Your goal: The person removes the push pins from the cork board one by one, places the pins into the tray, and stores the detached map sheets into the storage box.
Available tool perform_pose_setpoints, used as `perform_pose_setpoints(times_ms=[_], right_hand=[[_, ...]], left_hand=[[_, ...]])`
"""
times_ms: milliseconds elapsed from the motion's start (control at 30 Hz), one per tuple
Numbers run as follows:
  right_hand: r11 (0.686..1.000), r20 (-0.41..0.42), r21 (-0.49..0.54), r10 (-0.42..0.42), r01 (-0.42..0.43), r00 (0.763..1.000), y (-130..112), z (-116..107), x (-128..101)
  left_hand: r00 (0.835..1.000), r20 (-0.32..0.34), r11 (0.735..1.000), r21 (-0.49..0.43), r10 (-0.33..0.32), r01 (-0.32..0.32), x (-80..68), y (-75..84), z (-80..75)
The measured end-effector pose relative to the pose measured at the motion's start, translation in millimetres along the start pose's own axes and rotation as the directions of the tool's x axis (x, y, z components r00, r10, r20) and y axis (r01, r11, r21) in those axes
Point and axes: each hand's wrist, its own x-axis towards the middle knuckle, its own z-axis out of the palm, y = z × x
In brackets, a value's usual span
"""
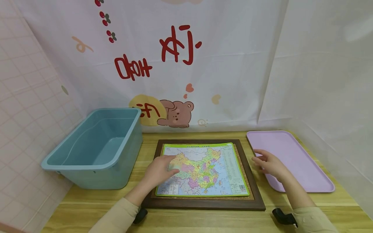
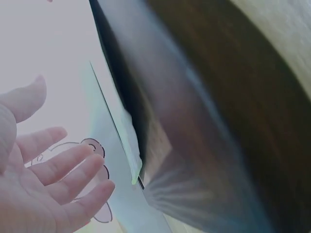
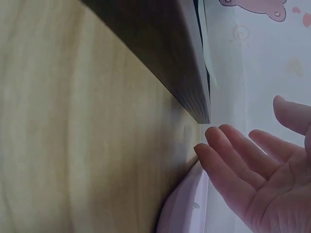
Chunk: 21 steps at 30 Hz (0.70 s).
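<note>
A colourful map sheet with a green border (image 1: 204,168) lies on a dark wooden framed board (image 1: 204,202) in the middle of the table. My left hand (image 1: 161,170) rests over the map's left part with fingers straight; its open palm (image 2: 43,179) shows in the left wrist view beside the frame's edge (image 2: 204,126). My right hand (image 1: 269,163) hovers open between the frame's right side and a pink tray (image 1: 294,158). In the right wrist view its fingers (image 3: 243,165) spread near the frame's corner (image 3: 194,97) and the tray's rim (image 3: 184,199).
An empty blue plastic bin (image 1: 96,149) stands at the left of the wooden table (image 1: 204,220). A printed white cloth with a bear drawing (image 1: 175,113) hangs behind, and white cloth closes the right side.
</note>
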Motion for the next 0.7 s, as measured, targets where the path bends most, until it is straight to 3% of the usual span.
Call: perform_pose_setpoints(times_ms=[367,700], right_hand=[[1.000,0.048,0.023,0.009,-0.010,0.999,4,6,2],[0.998,0.048,-0.049,0.034,-0.032,0.998,6,13,3]], left_hand=[[0.995,-0.010,0.995,-0.025,-0.099,0.099,-1.2,-11.5,-10.0],[0.983,-0.033,0.983,-0.044,-0.180,0.178,-0.8,-26.1,-11.8]])
